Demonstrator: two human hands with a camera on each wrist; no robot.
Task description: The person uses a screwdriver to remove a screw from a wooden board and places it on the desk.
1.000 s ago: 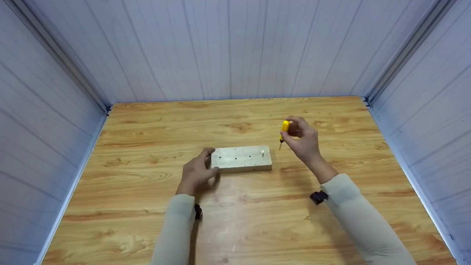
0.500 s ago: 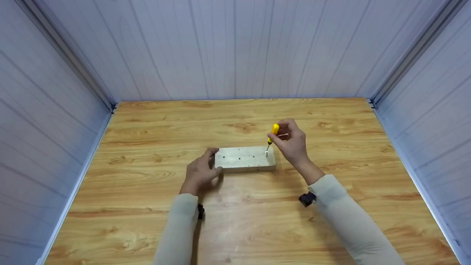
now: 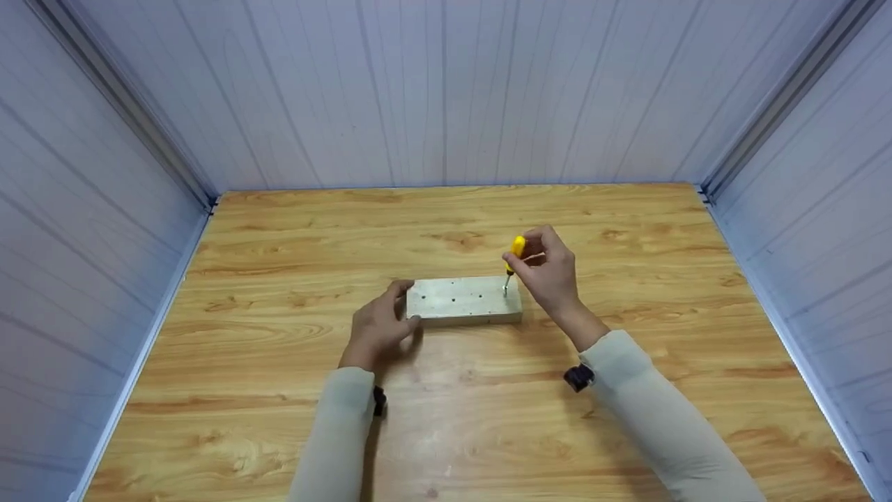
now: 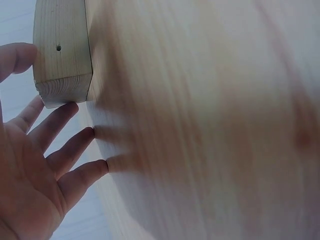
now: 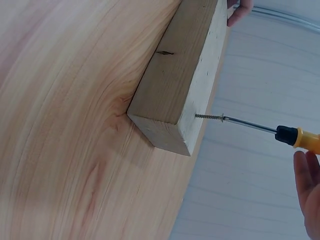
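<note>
Left hand [image 3: 378,325], spread wide, grips wooden block [image 3: 463,307]; right hand [image 3: 552,275] pinches yellow screwdriver [image 3: 518,246].

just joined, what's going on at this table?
A person is working a screw into a wooden block. Their right grip holds a yellow-handled screwdriver, its tip at the screw's head. Their left grip holds the block's opposite end, with the block lying on the table. Right now the screw stands in the top near the block's right end, much of its thread showing; the dark holes further left hold no visible screws.
</note>
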